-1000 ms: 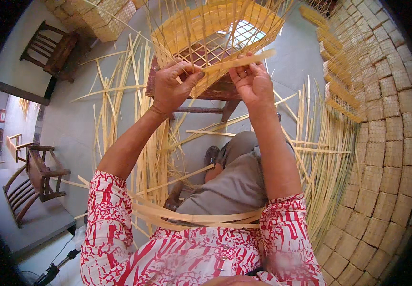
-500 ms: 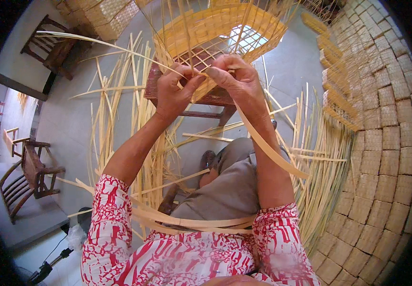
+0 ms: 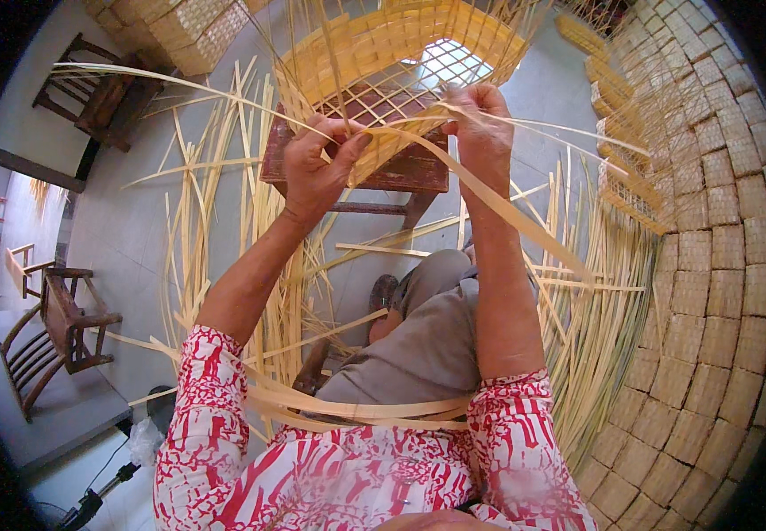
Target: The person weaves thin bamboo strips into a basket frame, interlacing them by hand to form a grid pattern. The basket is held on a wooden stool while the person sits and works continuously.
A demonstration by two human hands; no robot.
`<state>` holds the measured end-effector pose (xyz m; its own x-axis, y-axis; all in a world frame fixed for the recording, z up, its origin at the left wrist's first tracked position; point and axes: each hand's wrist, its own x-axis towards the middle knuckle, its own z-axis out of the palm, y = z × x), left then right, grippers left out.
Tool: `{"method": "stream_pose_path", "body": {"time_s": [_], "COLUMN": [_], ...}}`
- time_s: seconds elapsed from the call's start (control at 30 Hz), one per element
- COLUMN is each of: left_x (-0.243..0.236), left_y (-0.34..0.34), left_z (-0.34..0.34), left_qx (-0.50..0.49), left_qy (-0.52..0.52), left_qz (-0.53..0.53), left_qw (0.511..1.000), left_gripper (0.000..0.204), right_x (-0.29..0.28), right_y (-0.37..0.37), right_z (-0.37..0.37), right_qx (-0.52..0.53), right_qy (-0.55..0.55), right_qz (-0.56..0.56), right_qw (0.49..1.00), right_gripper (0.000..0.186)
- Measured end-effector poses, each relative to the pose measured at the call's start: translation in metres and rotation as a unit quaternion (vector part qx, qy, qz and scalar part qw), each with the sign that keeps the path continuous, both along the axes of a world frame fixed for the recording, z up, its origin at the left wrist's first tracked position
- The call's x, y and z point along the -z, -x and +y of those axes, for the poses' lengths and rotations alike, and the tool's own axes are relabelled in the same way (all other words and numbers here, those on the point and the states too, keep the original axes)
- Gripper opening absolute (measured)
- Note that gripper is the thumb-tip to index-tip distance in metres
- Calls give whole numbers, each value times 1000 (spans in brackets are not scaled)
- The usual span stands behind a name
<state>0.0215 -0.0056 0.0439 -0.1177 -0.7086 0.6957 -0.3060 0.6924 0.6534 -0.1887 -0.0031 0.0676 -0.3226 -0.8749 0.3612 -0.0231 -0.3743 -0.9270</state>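
Observation:
A partly woven bamboo basket (image 3: 312,69) rests on a reddish-brown wooden stool (image 3: 414,180), its lattice bottom and yellow walls showing, thin stakes rising from the rim. My left hand (image 3: 317,168) is closed at the near left corner, thumb and fingers pinching a bamboo strip against the weave. A long thin end sticks out leftward from that hand. Over the near side, my right hand (image 3: 484,137) is closed on thin bamboo strips whose ends point right. Between the hands, a broader bamboo strip (image 3: 507,208) leaves the near edge and hangs down over my right forearm.
Loose bamboo strips (image 3: 215,212) lie on the floor to the left, and a thick pile of strips (image 3: 595,336) to the right. Stacked woven baskets (image 3: 711,292) line the right side. Wooden chairs (image 3: 73,319) stand at left. More strips (image 3: 365,411) cross my lap.
My right hand has moved right and slightly up, away from my left hand, with thin strips now pulled out rightward. My left hand stays at the basket corner.

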Motion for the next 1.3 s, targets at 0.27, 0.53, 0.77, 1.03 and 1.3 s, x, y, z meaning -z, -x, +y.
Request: {"method": "stream_pose_path", "body": {"time_s": [0.27, 0.53, 0.77, 1.03, 1.3], "left_x": [3, 13, 2, -14, -27], "left_y": [9, 13, 12, -44, -175], "left_z": [3, -1, 1, -20, -41], "left_qx": [-15, -14, -44, 30, 102], "left_qy": [-37, -71, -11, -164, -231], "left_qz": [44, 117, 4, -58, -148], "left_qw": [998, 990, 999, 984, 956], "left_gripper": [4, 5, 6, 7, 14], "right_x": [11, 9, 0, -19, 21], "right_y": [7, 14, 12, -7, -12], "right_z": [10, 12, 33, 48, 35], "right_qx": [-12, -22, -46, -88, -149], "right_qy": [-55, -140, -47, 45, -281], "right_qz": [-497, -672, -550, -24, -411], "right_qw": [866, 727, 833, 995, 854], "right_gripper": [23, 29, 33, 58, 32]}}
